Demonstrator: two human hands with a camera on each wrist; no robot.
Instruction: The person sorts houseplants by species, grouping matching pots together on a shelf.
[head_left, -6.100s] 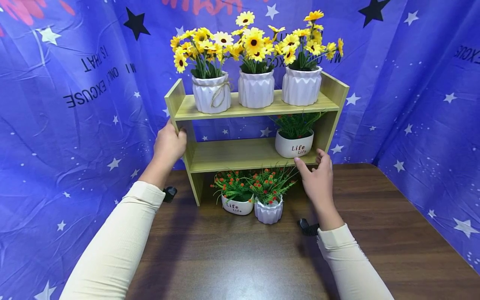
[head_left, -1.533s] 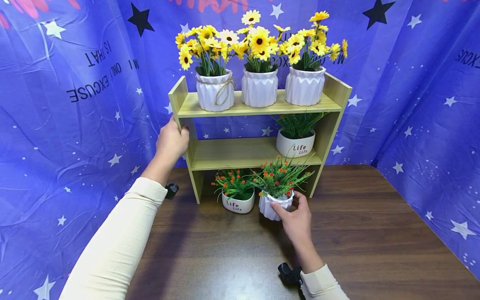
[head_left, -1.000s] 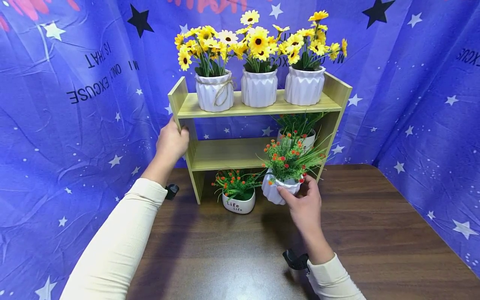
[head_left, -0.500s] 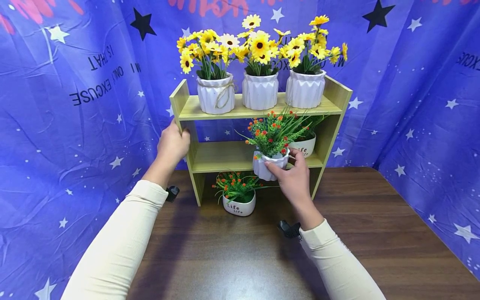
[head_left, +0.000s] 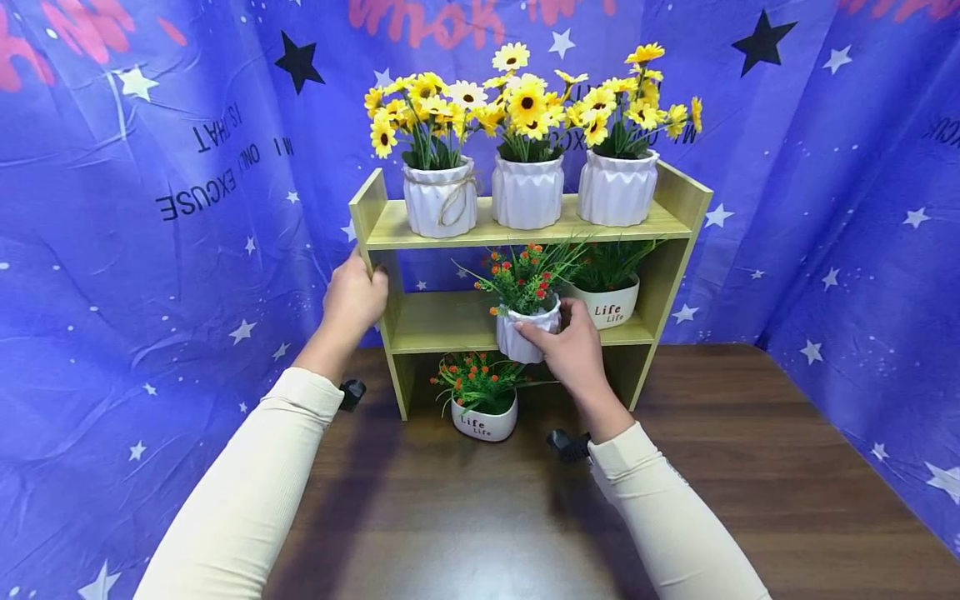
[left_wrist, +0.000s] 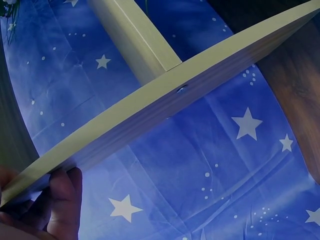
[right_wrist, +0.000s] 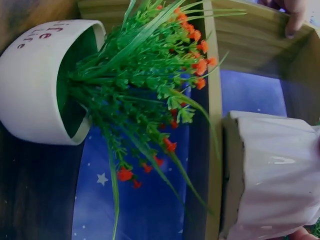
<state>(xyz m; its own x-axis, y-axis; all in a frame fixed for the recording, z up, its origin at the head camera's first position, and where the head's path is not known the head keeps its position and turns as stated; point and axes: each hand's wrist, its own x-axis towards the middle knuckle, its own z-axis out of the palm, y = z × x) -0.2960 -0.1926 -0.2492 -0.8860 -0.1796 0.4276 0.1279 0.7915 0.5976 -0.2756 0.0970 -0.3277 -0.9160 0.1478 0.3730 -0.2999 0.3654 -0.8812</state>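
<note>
My left hand (head_left: 356,296) grips the left side panel of a three-tier wooden shelf (head_left: 442,321); in the left wrist view, fingers (left_wrist: 65,200) wrap the panel's edge. My right hand (head_left: 573,346) holds a ribbed white flowerpot (head_left: 517,337) with orange-red flowers, thumb in front. This flowerpot is upright at the front edge of the middle board; whether its base rests on the board I cannot tell. Right of it on that board stands an oval "Life" planter (head_left: 609,307). A second "Life" planter (head_left: 483,417) with red flowers stands below, at the shelf's foot.
Three white pots of yellow daisies (head_left: 527,196) line the top board. The shelf stands on a dark wooden table (head_left: 465,517). Behind and beside it hangs a blue star-patterned cloth (head_left: 247,350).
The ribbed flowerpot stood on the table; my right hand took hold of it, lifted it, and brought it left to the middle board's front edge. My left hand kept its grip on the panel.
</note>
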